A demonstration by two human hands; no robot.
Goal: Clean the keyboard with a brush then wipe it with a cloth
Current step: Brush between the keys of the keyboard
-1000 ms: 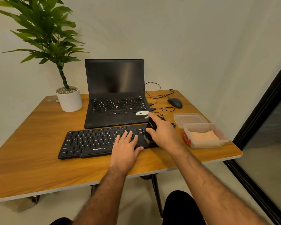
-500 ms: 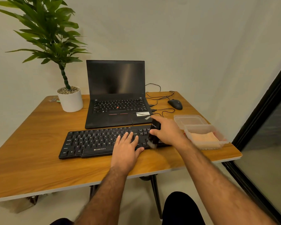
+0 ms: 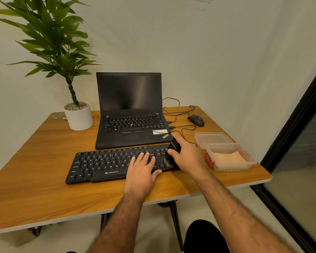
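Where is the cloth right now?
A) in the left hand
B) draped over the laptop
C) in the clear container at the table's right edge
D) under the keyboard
C: the folded cloth lies inside the clear container, while the right hand holds the brush on the keyboard.

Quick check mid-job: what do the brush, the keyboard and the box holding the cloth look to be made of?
Brush: matte black body, likely plastic; pale soft bristles at its tip.
Keyboard: matte black plastic, printed white legends.
Box: clear, slightly cloudy plastic, red clip at one end.
Cloth: folded peach fabric, weave unclear.
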